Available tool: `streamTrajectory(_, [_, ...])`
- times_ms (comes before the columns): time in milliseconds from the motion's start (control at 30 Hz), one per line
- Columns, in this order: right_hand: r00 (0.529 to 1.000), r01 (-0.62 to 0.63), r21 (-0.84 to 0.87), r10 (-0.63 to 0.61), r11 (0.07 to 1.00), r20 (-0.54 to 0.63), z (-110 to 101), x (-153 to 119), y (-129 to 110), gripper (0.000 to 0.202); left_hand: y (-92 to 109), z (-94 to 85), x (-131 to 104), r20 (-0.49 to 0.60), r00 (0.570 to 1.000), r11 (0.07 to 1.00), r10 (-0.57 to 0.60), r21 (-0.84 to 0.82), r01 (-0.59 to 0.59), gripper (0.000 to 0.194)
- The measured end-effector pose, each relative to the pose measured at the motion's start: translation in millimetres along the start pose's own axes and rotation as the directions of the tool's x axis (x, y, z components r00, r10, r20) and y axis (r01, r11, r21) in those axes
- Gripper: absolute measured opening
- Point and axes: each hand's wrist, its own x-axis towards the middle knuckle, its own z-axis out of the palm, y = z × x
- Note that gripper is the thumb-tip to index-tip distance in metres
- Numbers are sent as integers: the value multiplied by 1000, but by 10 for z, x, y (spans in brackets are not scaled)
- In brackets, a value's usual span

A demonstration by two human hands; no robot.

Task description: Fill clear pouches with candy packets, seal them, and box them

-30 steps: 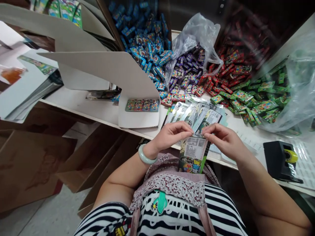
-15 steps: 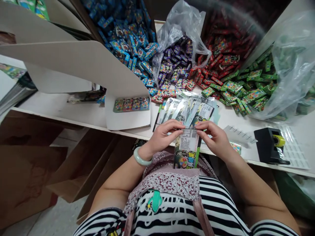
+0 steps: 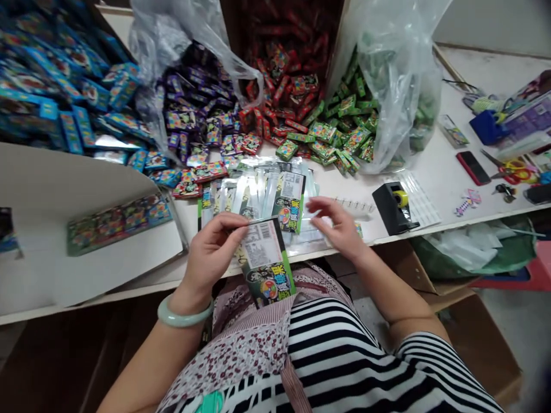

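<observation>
My left hand (image 3: 210,249) pinches the top edge of a printed packaging pouch (image 3: 266,267), which hangs in front of my apron. The pouch is dark with a green side edge, a pale label panel and colourful lettering. My right hand (image 3: 338,226) is off the pouch, its fingers apart and slightly blurred, above the table's front edge. Close behind that hand lies a strip of small labels (image 3: 355,206). More pouches (image 3: 289,201), silvery and fanned out, lie flat between and beyond my hands.
Heaps of small blue boxes (image 3: 86,92), purple boxes (image 3: 193,109), red boxes (image 3: 284,86) and green boxes (image 3: 321,132) line the back. A black tape dispenser (image 3: 390,209) stands at the right, with scissors (image 3: 514,170) beyond. A white cardboard holder (image 3: 129,269) stands left.
My right hand has let go of the pouch and moved off to its right. My left hand still holds the pouch, now tilted. The view has turned right.
</observation>
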Motion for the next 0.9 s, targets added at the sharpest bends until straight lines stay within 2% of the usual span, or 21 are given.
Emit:
streamTrajectory(33, [994,-48,-60,41,997,-105,-218,-43,105,28,-40,-17,-6,-12,1000,1000,-20,-2,20,5])
streamTrajectory(100, [948,-162,-219,90,962,-307,-668,-124,347,26,-124,-49,-19,-34,998,999,-53,-8,53,5])
streamTrajectory(133, [923,-216,-302,94,929,-372,-872,-159,469,27,-162,-58,-23,-44,997,998,-64,-9,64,5])
streamTrajectory(200, [906,-329,-459,138,825,-401,-1178,-214,679,27,-210,-51,-25,-62,995,997,-73,-7,73,6])
streamTrajectory(267, [902,-402,-553,210,730,-378,-1317,-241,823,25,-217,-20,-21,-76,994,997,-80,6,80,7])
streamTrajectory(367, [890,-451,-607,280,654,-360,-1289,-216,939,18,-178,22,-14,-78,993,995,-90,27,92,9])
streamTrajectory(500, [872,-487,-645,297,589,-388,-1154,-114,1017,15,-149,11,-20,-64,994,995,-88,31,90,10])
streamTrajectory(700, [897,-439,-774,270,457,-350,-1042,12,1034,17,-191,-23,-52,-88,991,994,-97,33,100,9])
streamTrajectory(800, [872,-475,-780,338,407,-354,-1021,17,995,19,-181,-16,-56,-81,993,996,-84,36,87,8])
streamTrajectory(900, [839,-525,-743,397,415,-371,-1080,-22,921,18,-155,-11,-48,-68,996,998,-61,22,63,6])
